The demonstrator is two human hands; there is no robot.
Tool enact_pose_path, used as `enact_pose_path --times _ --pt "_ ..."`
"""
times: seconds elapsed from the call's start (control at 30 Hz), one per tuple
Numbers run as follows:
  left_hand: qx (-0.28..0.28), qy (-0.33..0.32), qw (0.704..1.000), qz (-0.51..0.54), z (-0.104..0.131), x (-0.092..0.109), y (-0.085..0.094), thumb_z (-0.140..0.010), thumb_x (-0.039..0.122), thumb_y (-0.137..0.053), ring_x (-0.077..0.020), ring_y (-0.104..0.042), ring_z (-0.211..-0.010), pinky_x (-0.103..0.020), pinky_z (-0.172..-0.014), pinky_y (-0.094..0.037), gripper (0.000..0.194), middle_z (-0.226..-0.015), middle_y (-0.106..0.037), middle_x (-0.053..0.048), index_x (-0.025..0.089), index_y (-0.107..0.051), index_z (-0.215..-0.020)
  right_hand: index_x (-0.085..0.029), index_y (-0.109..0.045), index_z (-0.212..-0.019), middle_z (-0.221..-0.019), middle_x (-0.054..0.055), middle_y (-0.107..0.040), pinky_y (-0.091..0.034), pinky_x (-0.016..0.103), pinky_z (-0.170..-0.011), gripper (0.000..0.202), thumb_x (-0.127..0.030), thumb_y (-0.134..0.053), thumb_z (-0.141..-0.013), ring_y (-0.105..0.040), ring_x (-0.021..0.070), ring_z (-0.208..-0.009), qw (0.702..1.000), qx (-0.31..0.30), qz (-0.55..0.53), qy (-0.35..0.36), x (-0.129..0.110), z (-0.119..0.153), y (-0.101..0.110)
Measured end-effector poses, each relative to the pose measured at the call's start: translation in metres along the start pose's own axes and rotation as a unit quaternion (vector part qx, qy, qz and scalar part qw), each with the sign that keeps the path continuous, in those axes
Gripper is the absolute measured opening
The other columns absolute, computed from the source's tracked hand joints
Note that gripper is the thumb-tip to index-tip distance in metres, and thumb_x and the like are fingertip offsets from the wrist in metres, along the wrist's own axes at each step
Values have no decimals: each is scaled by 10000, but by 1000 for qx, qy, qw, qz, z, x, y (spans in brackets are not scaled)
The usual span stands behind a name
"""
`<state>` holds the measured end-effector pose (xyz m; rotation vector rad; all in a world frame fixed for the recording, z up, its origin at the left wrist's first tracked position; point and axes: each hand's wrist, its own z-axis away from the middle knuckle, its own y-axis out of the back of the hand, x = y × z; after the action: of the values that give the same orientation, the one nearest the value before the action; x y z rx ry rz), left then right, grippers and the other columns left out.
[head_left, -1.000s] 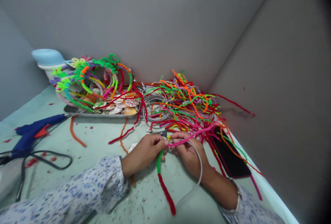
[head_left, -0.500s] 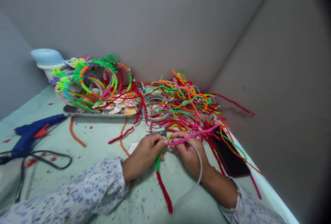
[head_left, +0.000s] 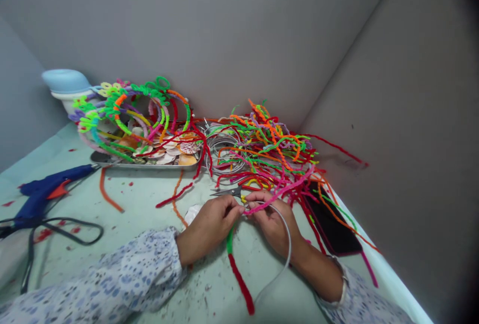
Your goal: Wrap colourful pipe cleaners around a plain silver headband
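Observation:
Near the middle of the table, my left hand [head_left: 211, 224] pinches a grey wire [head_left: 286, 229], whose green and red fuzzy wrapping [head_left: 239, 279] hangs below the fingers. The wire curves over my right hand [head_left: 275, 222] and down toward the front. Between my right thumb and fingers is a pink pipe cleaner [head_left: 280, 191], its free end pointing up and right. The fingertips of both hands nearly meet where pink and wire come together. Scissors [head_left: 234, 192] lie just beyond the hands.
A metal tray [head_left: 149, 165] holds shells and colourful fuzzy rings [head_left: 121, 112]. A blue glue gun [head_left: 37, 197] with its cable lies left. Coiled wire [head_left: 224, 164] and tangled pipe cleaners [head_left: 277, 139] are behind the hands. A dark phone [head_left: 333, 229] lies right; a blue-lidded container [head_left: 67, 82] stands back left.
The pink pipe cleaner's free end has shifted slightly left and up. The red end of the wrapped wire has swung a little right and down.

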<state>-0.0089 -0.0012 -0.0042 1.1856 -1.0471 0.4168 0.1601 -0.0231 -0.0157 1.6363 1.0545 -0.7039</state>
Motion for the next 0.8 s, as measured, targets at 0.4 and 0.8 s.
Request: enact_pose_path --times 0.4,0.8 --pt "15 -63 988 -143 4 3 0 -898 276 -389 -159 -519 -695 -264 -634 -367 211 -768 -577 -28 179 -520 -764 -203 -650 -944 -873 39 -716 -539 290 -703 169 -177 -521 -838 -676 172 -774 999 0 29 43 2 1 0" --pt "28 -25 999 -29 2 5 1 -880 298 -425 -152 -511 -663 -249 -605 -361 232 -704 -583 -14 174 -564 -743 -200 -632 -957 -870 46 -711 -547 281 -657 151 -207 -515 -863 -682 163 -696 999 0 22 25 6 2 -1"
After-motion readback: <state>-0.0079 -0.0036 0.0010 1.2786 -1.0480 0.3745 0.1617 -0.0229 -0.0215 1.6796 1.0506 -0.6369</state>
